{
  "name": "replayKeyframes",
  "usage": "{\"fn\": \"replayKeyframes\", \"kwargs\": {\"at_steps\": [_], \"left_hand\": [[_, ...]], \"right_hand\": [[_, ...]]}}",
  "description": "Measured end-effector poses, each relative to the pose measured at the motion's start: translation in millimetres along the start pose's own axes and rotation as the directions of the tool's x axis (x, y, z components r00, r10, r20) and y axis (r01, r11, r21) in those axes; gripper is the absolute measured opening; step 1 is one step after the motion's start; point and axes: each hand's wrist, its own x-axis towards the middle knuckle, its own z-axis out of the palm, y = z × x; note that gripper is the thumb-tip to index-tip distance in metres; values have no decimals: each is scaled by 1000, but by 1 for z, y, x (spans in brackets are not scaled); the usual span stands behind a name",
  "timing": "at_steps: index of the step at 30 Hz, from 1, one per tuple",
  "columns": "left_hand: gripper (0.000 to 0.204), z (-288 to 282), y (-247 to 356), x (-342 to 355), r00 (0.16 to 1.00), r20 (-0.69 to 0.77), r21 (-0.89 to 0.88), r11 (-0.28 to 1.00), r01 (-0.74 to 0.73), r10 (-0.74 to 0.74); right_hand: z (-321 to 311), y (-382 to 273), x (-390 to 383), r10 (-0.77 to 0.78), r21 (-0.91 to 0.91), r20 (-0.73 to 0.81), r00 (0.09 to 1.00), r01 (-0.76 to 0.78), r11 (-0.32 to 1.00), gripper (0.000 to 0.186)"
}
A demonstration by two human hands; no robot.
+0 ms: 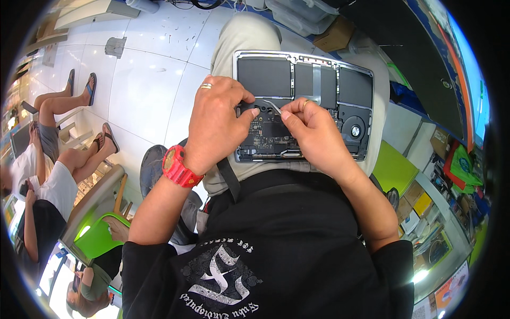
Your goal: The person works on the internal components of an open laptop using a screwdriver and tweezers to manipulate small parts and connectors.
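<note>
An opened laptop base (315,82) lies across my lap, its dark battery packs toward the far side. On the near side are the circuit board (268,129) and a round fan (355,129). My right hand (317,134) pinches slim metal tweezers (273,107), whose bent tip reaches the board's upper left part. Beside that tip, at the laptop's left edge, my left hand (218,109) curls in with thumb and index finger close together. Something dark shows between those fingertips, too small to name. The left palm covers part of the laptop's left rim.
Seated people (50,175) are at the left, with a green chair (102,236) near them. At the right stand a glass display counter (438,247) and a green panel (394,167). Clear plastic boxes (305,16) and a cardboard box (334,34) sit at the far side.
</note>
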Motion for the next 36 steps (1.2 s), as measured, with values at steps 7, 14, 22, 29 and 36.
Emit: {"fn": "replayKeyframes", "kwargs": {"at_steps": [7,14,22,29,36], "left_hand": [[15,2,-3,0,999,16,-35,999,32,-32],[15,0,-1,-1,997,45,-38,997,66,-64],[12,0,-6,0,998,55,-51,998,39,-36],[9,-1,-5,1,998,50,-67,997,50,-47],[9,-1,-5,1,998,56,-36,999,30,-28]], "right_hand": [[4,-5,-8,-196,-270,-60,979,173,947,17],[6,-7,-5,-166,-298,-18,986,153,942,18],[11,-7,-3,-188,-254,-54,981,169,952,18],[11,-7,-2,-127,-212,-49,991,114,971,19],[11,-7,-2,-128,-205,-57,990,113,972,19]]}}
